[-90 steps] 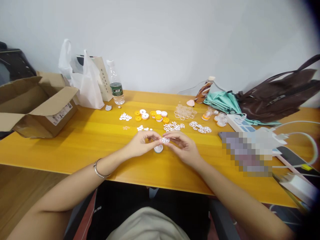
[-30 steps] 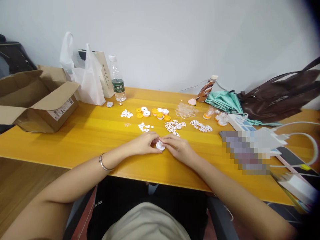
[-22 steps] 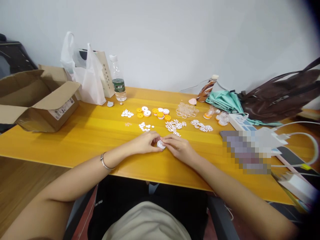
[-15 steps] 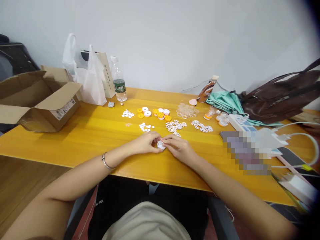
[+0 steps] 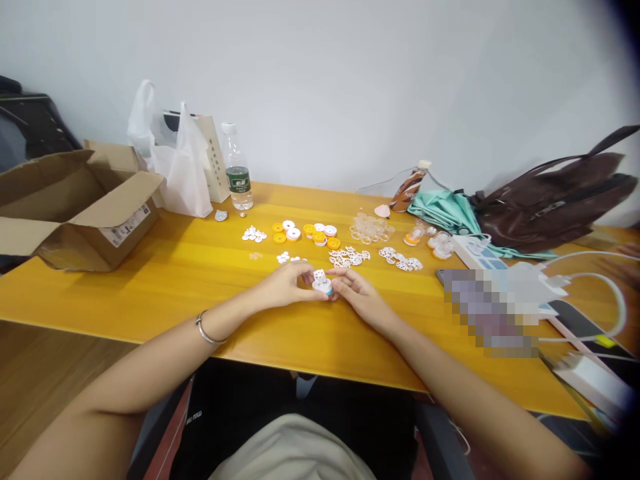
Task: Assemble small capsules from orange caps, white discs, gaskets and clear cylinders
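Between my hands is a small round white piece with a blue edge (image 5: 323, 287), and a white dotted cube like a die (image 5: 319, 275) stands on top of it. My left hand (image 5: 290, 283) grips the round piece from the left, thumb in front and fingers behind. From the right, the closed fingers of my right hand (image 5: 356, 292) hold its edge near the blue part. Just beyond my hands lie white openwork pieces (image 5: 349, 257), small white discs (image 5: 289, 257), and yellow and white wheel-like discs (image 5: 320, 237).
Clear rings (image 5: 373, 229) and more white openwork pieces (image 5: 400, 257) lie on the right. An open cardboard box (image 5: 100, 233), plastic bag (image 5: 183, 177) and water bottle (image 5: 239, 180) stand left. A phone (image 5: 487, 313), cables and brown bag (image 5: 555, 200) are right. Another person's hand (image 5: 631, 267) shows at the edge.
The dotted cube now shows upright on the round piece, and the blue edge has come into view. My right fingers have moved from its top to its right side. The view has tilted up slightly.
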Demonstrator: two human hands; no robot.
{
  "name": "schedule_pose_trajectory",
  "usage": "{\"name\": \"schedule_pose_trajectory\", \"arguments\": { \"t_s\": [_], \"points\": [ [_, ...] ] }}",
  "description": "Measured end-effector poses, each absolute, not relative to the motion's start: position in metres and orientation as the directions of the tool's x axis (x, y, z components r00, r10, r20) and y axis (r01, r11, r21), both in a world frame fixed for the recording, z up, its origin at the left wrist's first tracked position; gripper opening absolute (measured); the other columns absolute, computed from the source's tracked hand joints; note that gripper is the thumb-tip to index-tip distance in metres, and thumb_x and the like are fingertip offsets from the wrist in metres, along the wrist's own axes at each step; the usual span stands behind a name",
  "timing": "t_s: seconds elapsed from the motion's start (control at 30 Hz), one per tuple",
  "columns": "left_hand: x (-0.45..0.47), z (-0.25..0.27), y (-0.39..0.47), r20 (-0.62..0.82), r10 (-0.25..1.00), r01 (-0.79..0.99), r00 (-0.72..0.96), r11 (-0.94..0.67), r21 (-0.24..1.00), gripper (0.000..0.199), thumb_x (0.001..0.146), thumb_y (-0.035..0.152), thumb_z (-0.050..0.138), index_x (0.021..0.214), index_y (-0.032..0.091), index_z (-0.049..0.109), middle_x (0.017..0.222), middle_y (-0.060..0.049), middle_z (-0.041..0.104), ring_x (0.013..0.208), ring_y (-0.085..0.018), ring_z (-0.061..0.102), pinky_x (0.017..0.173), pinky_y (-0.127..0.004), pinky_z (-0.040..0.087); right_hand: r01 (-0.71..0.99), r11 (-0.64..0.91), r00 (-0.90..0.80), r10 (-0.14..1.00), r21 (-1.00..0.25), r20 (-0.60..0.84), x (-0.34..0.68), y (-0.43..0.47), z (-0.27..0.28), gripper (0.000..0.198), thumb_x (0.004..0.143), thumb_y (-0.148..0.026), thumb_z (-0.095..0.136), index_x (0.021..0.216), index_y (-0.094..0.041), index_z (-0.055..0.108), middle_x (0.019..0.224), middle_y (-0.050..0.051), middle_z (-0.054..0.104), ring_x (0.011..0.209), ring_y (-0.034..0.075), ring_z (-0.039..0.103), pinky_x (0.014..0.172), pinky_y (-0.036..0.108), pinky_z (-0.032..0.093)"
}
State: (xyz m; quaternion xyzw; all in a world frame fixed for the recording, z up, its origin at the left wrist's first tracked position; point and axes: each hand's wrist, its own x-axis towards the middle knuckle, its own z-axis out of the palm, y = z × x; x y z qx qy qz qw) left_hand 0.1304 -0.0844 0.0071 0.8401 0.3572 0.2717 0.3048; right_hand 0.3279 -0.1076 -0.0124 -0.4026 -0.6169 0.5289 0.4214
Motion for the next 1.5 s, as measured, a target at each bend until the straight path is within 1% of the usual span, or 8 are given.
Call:
{"name": "schedule_pose_trajectory", "arguments": {
  "t_s": [0.2, 0.37, 0.67, 0.83, 1.1, 1.27, 1.4, 1.5],
  "points": [
    [0.129, 0.008, -0.085, 0.256, 0.754, 0.446, 0.605, -0.587, 0.676, 0.031, 0.072, 0.043, 0.066, 0.083, 0.014, 0.062, 0.076, -0.003, 0.06, 0.072, -0.014, 0.051, 0.066, -0.025, 0.038, -0.058, -0.072, -0.41, 0.911, -0.996, -0.043, 0.322, -0.112, -0.014, 0.039, 0.074, -0.039, 0.066, 0.104, -0.019, 0.051, 0.071, -0.001, 0.066, 0.064, 0.011, 0.064, 0.066, 0.025, 0.049],
    [0.131, 0.007, -0.086, 0.29, 0.753, 0.449, 0.591, -0.605, 0.658, 0.031, 0.073, 0.043, 0.065, 0.087, 0.015, 0.064, 0.078, -0.003, 0.061, 0.074, -0.015, 0.052, 0.067, -0.026, 0.038, -0.143, -0.113, -0.417, 0.908, -0.983, -0.043, 0.321, -0.112, -0.014, 0.041, 0.073, -0.034, 0.068, 0.109, -0.019, 0.053, 0.074, -0.001, 0.067, 0.068, 0.01, 0.065, 0.07, 0.025, 0.051],
    [0.133, 0.007, -0.087, 0.335, 0.806, 0.4, 0.488, -0.548, 0.735, 0.036, 0.068, 0.04, 0.071, 0.092, 0.015, 0.061, 0.085, -0.004, 0.064, 0.078, -0.015, 0.057, 0.07, -0.026, 0.042, -0.264, -0.198, -0.384, 0.919, -0.944, -0.085, 0.321, -0.113, -0.007, 0.036, 0.072, -0.027, 0.069, 0.107, -0.02, 0.062, 0.093, 0.001, 0.07, 0.074, 0.009, 0.066, 0.074, 0.022, 0.053],
    [0.133, 0.009, -0.089, 0.336, 0.826, 0.394, 0.453, -0.523, 0.755, 0.035, 0.067, 0.041, 0.071, 0.089, 0.016, 0.059, 0.085, -0.003, 0.064, 0.078, -0.014, 0.056, 0.069, -0.025, 0.042, -0.336, -0.202, -0.379, 0.923, -0.92, -0.065, 0.322, -0.114, -0.005, 0.031, 0.07, -0.025, 0.071, 0.1, -0.022, 0.063, 0.09, -0.001, 0.07, 0.073, 0.008, 0.067, 0.073, 0.019, 0.053],
    [0.133, 0.011, -0.088, 0.275, 0.836, 0.323, 0.475, -0.457, 0.829, 0.033, 0.07, 0.04, 0.069, 0.09, 0.016, 0.058, 0.086, -0.003, 0.062, 0.08, -0.014, 0.055, 0.068, -0.025, 0.04, -0.339, -0.182, -0.382, 0.923, -0.923, -0.042, 0.324, -0.114, -0.003, 0.038, 0.066, -0.021, 0.075, 0.098, -0.021, 0.056, 0.084, -0.001, 0.071, 0.071, 0.01, 0.068, 0.072, 0.022, 0.052],
    [0.131, 0.013, -0.083, 0.25, 0.837, 0.197, 0.487, -0.384, 0.902, 0.026, 0.076, 0.038, 0.062, 0.089, 0.016, 0.056, 0.086, -0.004, 0.062, 0.078, -0.013, 0.056, 0.071, -0.027, 0.043, -0.326, -0.156, -0.48, 0.877, -0.933, 0.021, 0.332, -0.115, 0.002, 0.039, 0.066, -0.022, 0.075, 0.098, -0.021, 0.053, 0.081, -0.001, 0.071, 0.069, 0.011, 0.067, 0.068, 0.023, 0.051],
    [0.136, 0.022, -0.07, 0.297, 0.862, 0.327, 0.411, -0.444, 0.834, 0.023, 0.081, 0.037, 0.054, 0.087, 0.015, 0.058, 0.083, -0.003, 0.063, 0.073, -0.012, 0.056, 0.065, -0.024, 0.043, -0.32, -0.142, -0.545, 0.837, -0.937, 0.06, 0.338, -0.118, 0.007, 0.042, 0.065, -0.025, 0.076, 0.099, -0.021, 0.053, 0.081, -0.001, 0.069, 0.069, 0.011, 0.066, 0.066, 0.024, 0.051],
    [0.147, 0.038, -0.046, 0.356, 0.754, 0.409, 0.552, -0.617, 0.673, 0.023, 0.082, 0.036, 0.055, 0.093, 0.016, 0.06, 0.091, -0.004, 0.064, 0.082, -0.014, 0.058, 0.067, -0.024, 0.043, -0.313, -0.136, -0.608, 0.789, -0.94, 0.088, 0.341, -0.119, 0.012, 0.043, 0.064, -0.026, 0.077, 0.098, -0.02, 0.053, 0.079, -0.001, 0.068, 0.067, 0.011, 0.065, 0.065, 0.024, 0.051]
  ]
}}
